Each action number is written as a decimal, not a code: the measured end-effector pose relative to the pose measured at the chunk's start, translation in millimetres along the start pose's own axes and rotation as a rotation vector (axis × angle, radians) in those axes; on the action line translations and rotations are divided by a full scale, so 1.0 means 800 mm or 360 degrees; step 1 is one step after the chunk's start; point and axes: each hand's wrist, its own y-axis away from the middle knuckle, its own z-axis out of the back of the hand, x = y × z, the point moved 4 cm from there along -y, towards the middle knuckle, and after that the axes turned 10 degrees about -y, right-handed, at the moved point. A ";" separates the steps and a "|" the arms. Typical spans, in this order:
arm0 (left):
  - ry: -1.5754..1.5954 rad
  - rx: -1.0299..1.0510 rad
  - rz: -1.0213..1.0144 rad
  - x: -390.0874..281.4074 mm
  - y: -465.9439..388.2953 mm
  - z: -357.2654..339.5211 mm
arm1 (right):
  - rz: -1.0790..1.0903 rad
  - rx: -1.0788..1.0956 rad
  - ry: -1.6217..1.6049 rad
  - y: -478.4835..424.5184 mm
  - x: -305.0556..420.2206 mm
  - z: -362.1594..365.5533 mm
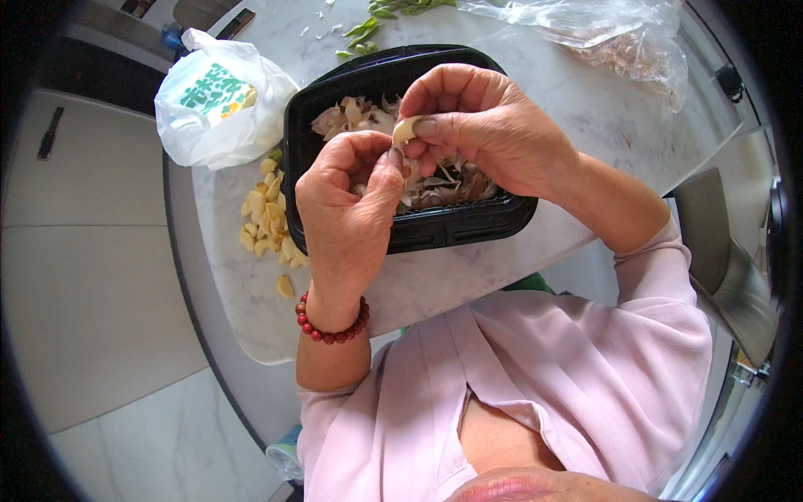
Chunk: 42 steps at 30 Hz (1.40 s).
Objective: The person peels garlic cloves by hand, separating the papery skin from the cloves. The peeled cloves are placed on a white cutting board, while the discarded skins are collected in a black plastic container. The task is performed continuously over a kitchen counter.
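Note:
A pale, mostly bare garlic clove [404, 130] is pinched between the thumb and fingers of my right hand [495, 128]. My left hand [351, 201], with a red bead bracelet [332, 336] on its wrist, has its thumb and forefinger together on the clove's lower tip. Whether a shred of skin is between those fingertips is too small to tell. Both hands are above a black plastic tray [439, 235] that holds papery garlic skins [433, 191]. Left of the tray lies a pile of peeled garlic cloves [266, 213], partly hidden by my left hand.
On the marble-patterned table [452, 270], a white plastic bag [251, 141] stands at the left, with cloves showing inside. Green pods [364, 31] lie beyond the tray. A clear plastic bag [621, 47] with brownish contents rests at the far right. One clove [285, 286] lies apart near my left wrist.

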 end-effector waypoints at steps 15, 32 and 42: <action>0.0232 0.0106 0.0061 0.002 0.000 0.003 | 0.0665 0.0008 0.1144 0.015 0.011 -0.017; 0.0249 0.0128 0.0034 0.007 0.001 0.005 | 0.0248 0.0195 0.0734 0.009 -0.005 -0.007; 0.0198 0.0089 0.0058 0.009 -0.001 0.005 | -0.0339 0.0053 -0.0081 0.007 -0.015 -0.003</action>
